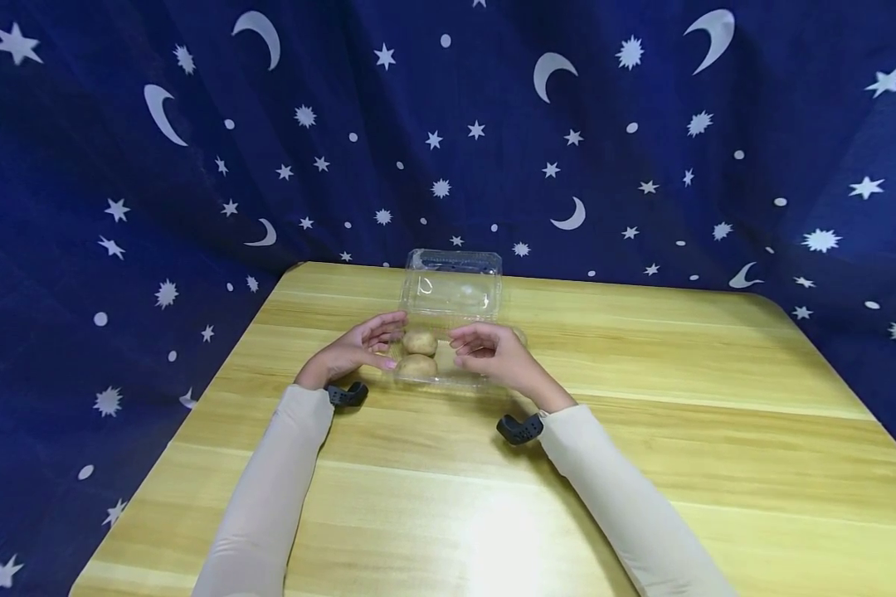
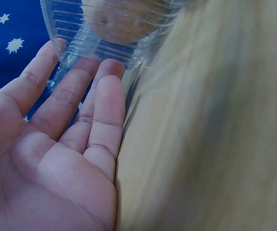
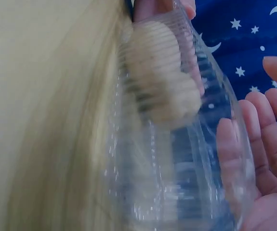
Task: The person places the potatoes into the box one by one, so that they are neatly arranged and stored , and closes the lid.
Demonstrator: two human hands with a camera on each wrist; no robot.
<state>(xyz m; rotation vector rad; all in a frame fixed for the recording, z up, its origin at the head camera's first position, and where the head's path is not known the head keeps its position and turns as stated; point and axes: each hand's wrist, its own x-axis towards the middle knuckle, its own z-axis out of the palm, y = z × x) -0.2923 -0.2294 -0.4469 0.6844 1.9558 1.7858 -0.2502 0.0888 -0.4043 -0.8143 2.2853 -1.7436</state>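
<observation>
A clear plastic clamshell box (image 1: 459, 381) sits on the table with its lid (image 1: 455, 290) raised at the back. Two potatoes lie in its left half, the nearer potato (image 1: 416, 367) in front of the farther potato (image 1: 421, 342). My left hand (image 1: 354, 348) is at the box's left side, fingers extended; in the left wrist view its fingertips (image 2: 110, 91) meet the ribbed wall. My right hand (image 1: 496, 352) is at the right half, fingers slightly bent and holding nothing. Whether it touches the box I cannot tell. Another potato (image 1: 521, 335) shows partly behind it.
The wooden table (image 1: 679, 431) extends in front and to the right. A dark blue curtain (image 1: 478, 166) with moons and stars hangs behind and beside it. Black wrist bands (image 1: 519, 429) are worn on both wrists.
</observation>
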